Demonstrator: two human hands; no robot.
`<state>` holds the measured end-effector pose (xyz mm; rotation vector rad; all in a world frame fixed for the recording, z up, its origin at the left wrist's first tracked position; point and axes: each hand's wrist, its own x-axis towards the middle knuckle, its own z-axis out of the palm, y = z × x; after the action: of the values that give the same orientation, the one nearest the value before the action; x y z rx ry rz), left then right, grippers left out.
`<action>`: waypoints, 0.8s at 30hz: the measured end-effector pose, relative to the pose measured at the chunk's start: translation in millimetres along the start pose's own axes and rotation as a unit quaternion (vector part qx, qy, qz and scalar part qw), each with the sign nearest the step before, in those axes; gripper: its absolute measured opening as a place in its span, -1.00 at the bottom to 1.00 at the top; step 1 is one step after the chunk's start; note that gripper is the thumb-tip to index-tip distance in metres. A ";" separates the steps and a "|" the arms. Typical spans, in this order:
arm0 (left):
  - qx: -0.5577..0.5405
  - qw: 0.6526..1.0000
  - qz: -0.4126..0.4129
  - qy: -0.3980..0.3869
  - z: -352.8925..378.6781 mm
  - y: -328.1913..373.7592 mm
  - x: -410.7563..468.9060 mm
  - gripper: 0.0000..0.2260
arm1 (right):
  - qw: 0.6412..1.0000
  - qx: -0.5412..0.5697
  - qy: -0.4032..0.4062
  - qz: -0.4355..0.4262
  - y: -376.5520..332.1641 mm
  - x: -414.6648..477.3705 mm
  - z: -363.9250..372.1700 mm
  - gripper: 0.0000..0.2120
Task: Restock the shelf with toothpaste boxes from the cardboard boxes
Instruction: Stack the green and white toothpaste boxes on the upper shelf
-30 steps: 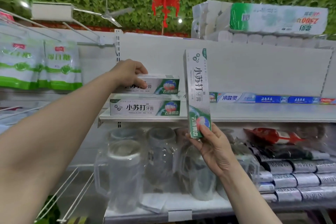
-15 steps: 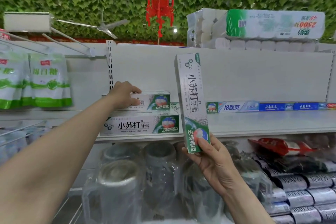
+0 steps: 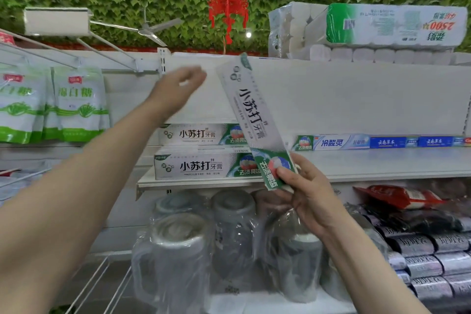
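Observation:
My right hand (image 3: 305, 194) grips the lower green end of a white-and-green toothpaste box (image 3: 252, 115), held nearly upright and tilted left in front of the shelf (image 3: 382, 168). Two matching toothpaste boxes lie stacked at the shelf's left end, the upper one (image 3: 198, 134) on the lower one (image 3: 193, 166). My left hand (image 3: 175, 90) hovers above the stack, blurred, fingers loosely extended toward the held box's top, holding nothing. No cardboard box is in view.
A row of other toothpaste boxes (image 3: 382, 142) lines the back of the shelf to the right. Plastic-wrapped jugs (image 3: 178, 250) and foil packs (image 3: 420, 250) fill the shelf below. Green-and-white bags (image 3: 76, 104) hang left. Tissue-roll packs (image 3: 369, 30) sit on top.
My left hand has let go of the upper stacked box and risen up and to the right. The held box has tilted its top to the left.

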<state>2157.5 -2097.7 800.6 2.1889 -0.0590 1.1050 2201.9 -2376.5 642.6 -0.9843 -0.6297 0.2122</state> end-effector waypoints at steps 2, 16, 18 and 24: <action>-0.104 0.994 0.010 -0.020 -21.1 25.6 -3.9 -0.45 | 0.998 -0.060 0.016 -0.001 -11.3 8.4 9.0 -0.38; 0.322 0.932 -0.002 -0.166 -27.0 -22.4 -23.8 -0.39 | 0.931 -0.357 -0.068 -0.030 -33.0 113.4 60.3 -0.53; 0.319 0.932 -0.024 -0.169 -20.7 -31.7 -22.4 -0.38 | 0.904 -0.421 -0.059 -0.044 -25.2 126.6 57.8 -0.50; 0.294 0.939 -0.086 -0.157 3.9 -54.2 -9.8 -0.39 | 0.847 -0.525 -0.007 -0.080 -19.7 141.3 50.4 -0.52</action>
<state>2171.5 -2060.6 762.1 2.8230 0.3619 0.7196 2283.9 -2289.3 735.2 -1.9750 -0.8508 -0.3304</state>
